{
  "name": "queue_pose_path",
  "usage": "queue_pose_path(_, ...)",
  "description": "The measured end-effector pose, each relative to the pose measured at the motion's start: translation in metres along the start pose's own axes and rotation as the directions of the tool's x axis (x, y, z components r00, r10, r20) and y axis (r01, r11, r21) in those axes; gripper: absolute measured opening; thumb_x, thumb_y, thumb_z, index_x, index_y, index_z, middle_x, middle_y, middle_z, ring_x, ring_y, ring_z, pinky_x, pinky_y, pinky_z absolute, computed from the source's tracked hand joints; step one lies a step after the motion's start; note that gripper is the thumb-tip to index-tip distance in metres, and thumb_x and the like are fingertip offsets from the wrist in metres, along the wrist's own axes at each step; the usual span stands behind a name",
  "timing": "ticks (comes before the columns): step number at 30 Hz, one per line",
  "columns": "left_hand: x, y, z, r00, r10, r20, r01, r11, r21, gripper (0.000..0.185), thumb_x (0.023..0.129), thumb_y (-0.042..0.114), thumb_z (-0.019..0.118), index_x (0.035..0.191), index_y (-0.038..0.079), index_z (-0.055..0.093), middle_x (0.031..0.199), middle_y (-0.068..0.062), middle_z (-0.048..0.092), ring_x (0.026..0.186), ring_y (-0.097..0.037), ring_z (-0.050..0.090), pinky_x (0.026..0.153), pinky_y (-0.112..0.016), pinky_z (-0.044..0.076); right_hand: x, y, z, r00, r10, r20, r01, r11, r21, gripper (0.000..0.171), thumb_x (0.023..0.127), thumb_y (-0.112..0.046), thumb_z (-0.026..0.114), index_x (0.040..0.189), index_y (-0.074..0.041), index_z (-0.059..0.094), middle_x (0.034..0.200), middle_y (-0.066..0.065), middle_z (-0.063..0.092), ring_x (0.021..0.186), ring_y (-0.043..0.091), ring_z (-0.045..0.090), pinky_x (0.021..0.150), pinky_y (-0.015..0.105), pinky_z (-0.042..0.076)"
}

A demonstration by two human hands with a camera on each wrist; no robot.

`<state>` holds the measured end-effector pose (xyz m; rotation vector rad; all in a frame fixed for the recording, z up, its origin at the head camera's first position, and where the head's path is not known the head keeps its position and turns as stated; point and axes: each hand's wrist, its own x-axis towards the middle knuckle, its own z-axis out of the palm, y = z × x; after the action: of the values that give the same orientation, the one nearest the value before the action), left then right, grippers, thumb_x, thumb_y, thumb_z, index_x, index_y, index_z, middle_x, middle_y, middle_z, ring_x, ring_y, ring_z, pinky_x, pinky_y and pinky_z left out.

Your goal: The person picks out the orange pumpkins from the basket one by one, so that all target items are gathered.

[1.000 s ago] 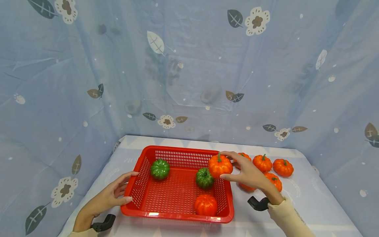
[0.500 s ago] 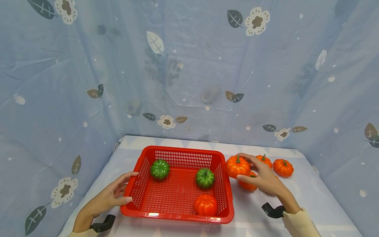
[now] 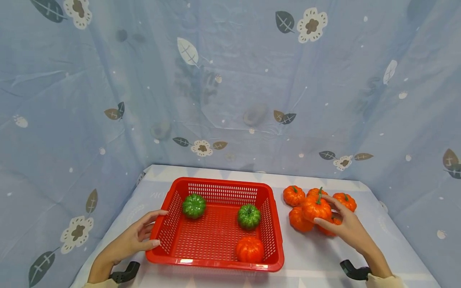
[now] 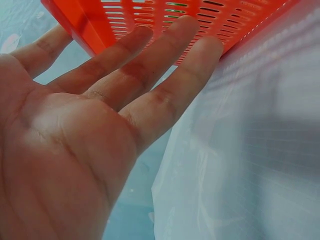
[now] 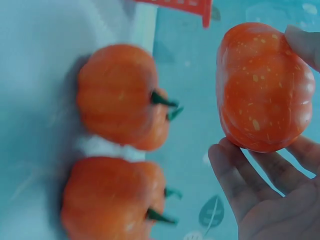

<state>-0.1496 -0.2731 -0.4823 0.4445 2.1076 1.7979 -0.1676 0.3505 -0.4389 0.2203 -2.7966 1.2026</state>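
We are looking down at a red basket (image 3: 215, 224) on a pale cloth-covered table (image 3: 317, 256), and both hands are busy. Our left hand (image 3: 135, 238) is resting flat against the basket's near-left corner, fingers straight and gripping nothing; in the left wrist view the fingertips (image 4: 172, 30) are lying along the slotted wall, which looks like bracing so the basket is not sliding. Our right hand (image 3: 343, 224) is working well clear of the basket, out over the cluster of orange pumpkins (image 3: 325, 200) on the table's right side. It is curling thumb and fingers around one orange pumpkin (image 3: 316, 208), holding it just above the others with the stem pointing up. The right wrist view is showing that grip plainly: the held pumpkin (image 5: 264, 87) is sitting between the fingers (image 5: 235, 175) below and a thumb tip at the upper edge, a light cradle rather than a squeeze, which suits a round ribbed shape. Two more pumpkins (image 5: 120, 145) are lying on the cloth below it, stems sideways in that view. Inside the basket, two green pumpkins (image 3: 194, 205) are sitting toward the back and middle, and a deeper red-orange pumpkin (image 3: 250, 249) is sitting by the near-right corner. A blue flowered curtain (image 3: 230, 80) is hanging all around.
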Motion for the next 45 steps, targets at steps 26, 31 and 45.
queue_pose_path(26, 0.0, 0.001, 0.0, 0.999, -0.034, -0.034, 0.034, 0.999, 0.019, 0.07, 0.086, 0.004, 0.067, 0.145, 0.023, 0.033, 0.148, -0.012, 0.027, 0.126, -0.042, 0.041, 0.088, -0.037, 0.053, -0.026, 0.072, -0.035, 0.942, 0.276, -0.19, -0.266, 0.961, 0.076, 0.087, 0.088, -0.045, 0.065, 0.153, -0.013, 0.017, 0.147, 0.024, 0.027, 0.119, 0.033, 0.037, 0.072, 0.004, 0.044)
queue_pose_path(31, 0.0, 0.001, 0.001, 0.999, -0.029, -0.035, 0.03, 0.999, 0.015, 0.07, 0.086, 0.004, 0.066, 0.145, 0.022, 0.033, 0.148, -0.012, 0.028, 0.126, -0.042, 0.041, 0.088, -0.037, 0.053, -0.029, 0.088, -0.036, 0.917, 0.344, -0.201, -0.329, 0.939, 0.105, 0.087, 0.088, -0.047, 0.063, 0.153, -0.016, 0.016, 0.149, 0.024, 0.025, 0.118, 0.03, 0.037, 0.067, 0.004, 0.042)
queue_pose_path(45, 0.001, 0.0, 0.001, 0.999, -0.03, -0.035, 0.031, 0.999, 0.015, 0.069, 0.087, 0.005, 0.066, 0.145, 0.022, 0.033, 0.148, -0.012, 0.028, 0.125, -0.042, 0.042, 0.086, -0.037, 0.053, -0.029, 0.118, -0.035, 0.866, 0.481, -0.137, -0.476, 0.877, 0.069, 0.106, 0.082, -0.06, 0.063, 0.15, 0.001, 0.01, 0.149, 0.033, 0.02, 0.128, 0.051, 0.028, 0.094, 0.058, 0.041)
